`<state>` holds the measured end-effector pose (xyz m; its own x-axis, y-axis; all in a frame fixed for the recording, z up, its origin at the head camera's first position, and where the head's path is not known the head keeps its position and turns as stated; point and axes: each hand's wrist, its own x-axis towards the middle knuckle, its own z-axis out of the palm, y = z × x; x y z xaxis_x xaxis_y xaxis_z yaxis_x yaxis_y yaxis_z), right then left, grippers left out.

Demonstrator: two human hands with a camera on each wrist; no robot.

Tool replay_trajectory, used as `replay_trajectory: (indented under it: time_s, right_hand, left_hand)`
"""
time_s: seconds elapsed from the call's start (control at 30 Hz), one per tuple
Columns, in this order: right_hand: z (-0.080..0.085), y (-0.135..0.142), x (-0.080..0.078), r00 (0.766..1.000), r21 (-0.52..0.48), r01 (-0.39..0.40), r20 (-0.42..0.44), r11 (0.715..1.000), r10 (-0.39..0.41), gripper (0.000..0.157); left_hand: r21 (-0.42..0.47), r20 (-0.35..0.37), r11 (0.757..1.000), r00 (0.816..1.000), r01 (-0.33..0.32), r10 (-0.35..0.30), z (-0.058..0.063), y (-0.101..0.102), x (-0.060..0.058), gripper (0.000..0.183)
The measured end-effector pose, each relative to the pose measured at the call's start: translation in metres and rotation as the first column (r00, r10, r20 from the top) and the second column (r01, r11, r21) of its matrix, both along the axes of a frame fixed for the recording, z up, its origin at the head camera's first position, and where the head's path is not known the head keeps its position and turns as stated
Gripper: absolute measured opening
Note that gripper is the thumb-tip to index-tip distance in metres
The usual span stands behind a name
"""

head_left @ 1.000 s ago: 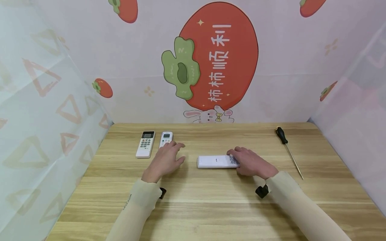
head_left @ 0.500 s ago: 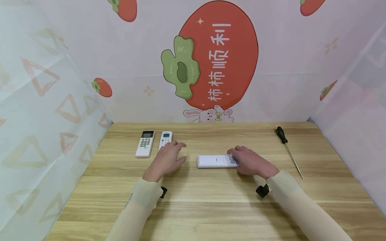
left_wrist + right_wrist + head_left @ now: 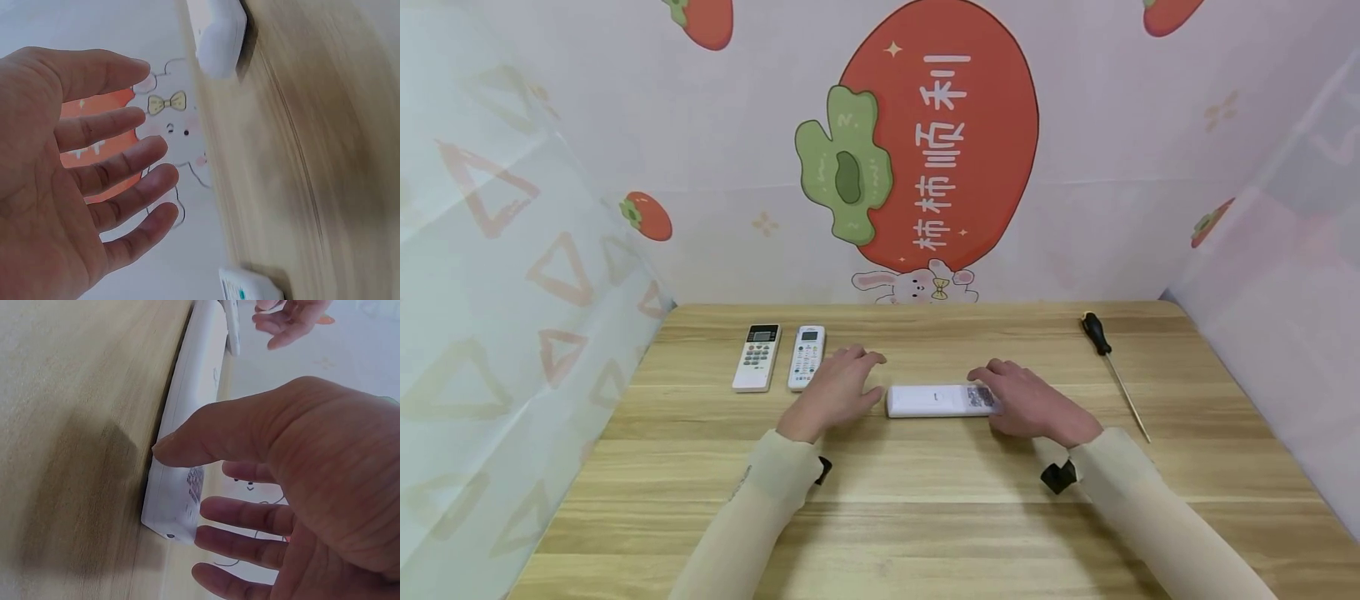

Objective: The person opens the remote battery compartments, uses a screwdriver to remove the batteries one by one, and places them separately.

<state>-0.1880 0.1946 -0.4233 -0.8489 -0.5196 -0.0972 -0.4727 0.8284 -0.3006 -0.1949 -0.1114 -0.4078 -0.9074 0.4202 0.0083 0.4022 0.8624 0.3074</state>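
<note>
A white remote control (image 3: 928, 401) lies face down, crosswise on the table, with a grey label near its right end. My right hand (image 3: 1032, 405) grips that end. In the right wrist view, the thumb (image 3: 187, 440) presses on the near long edge of the remote and the fingers (image 3: 250, 512) are at the far side. My left hand (image 3: 835, 392) hovers just off the remote's left end, palm inward, holding nothing. Its fingers (image 3: 119, 172) are spread and slightly bent in the left wrist view.
To the left, two more remotes lie face up: a white one with a black top (image 3: 756, 358) and a slimmer white one (image 3: 807, 358) close by my left hand. A black-handled screwdriver (image 3: 1097, 335) lies at the right. Printed sheets (image 3: 737, 150) wall the table (image 3: 910, 517).
My left hand has moved right, closer to the remote's left end, uncovering the slimmer remote. The right hand keeps its grip on the remote. The head view has shifted slightly.
</note>
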Motion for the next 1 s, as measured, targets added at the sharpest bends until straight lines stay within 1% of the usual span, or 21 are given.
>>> replay_trajectory:
  time_s: [0.2,0.4,0.57,0.7,0.87,1.0]
  right_hand:
    - [0.002,0.002,0.004,0.999,-0.020,-0.014,-0.037,1.000,0.013,0.060]
    - [0.003,0.002,0.007,0.999,-0.034,-0.012,-0.050,0.999,0.010,0.058]
    - [0.006,0.001,0.010,0.999,-0.037,-0.012,-0.052,0.999,0.010,0.056]
    - [0.008,0.000,0.013,0.999,-0.045,-0.015,-0.046,0.999,0.013,0.056]
    - [0.010,0.000,0.016,0.998,-0.058,-0.025,-0.055,0.998,0.022,0.055]
    - [0.012,0.000,0.017,0.997,-0.061,-0.038,-0.076,0.997,0.033,0.053]
  left_hand:
    - [-0.030,0.022,0.999,0.999,0.041,-0.041,-0.002,0.015,-0.005,0.046]
    - [-0.053,0.059,0.995,0.995,0.087,-0.084,-0.005,0.029,-0.009,0.049]
    - [-0.056,0.121,0.993,0.988,0.100,-0.092,-0.007,0.039,-0.011,0.055]
    - [-0.070,0.155,0.992,0.984,0.106,-0.094,-0.009,0.047,-0.013,0.061]
    - [-0.086,0.184,0.990,0.978,0.112,-0.094,-0.011,0.055,-0.013,0.063]
    - [-0.095,0.190,0.987,0.976,0.128,-0.108,-0.012,0.059,-0.014,0.064]
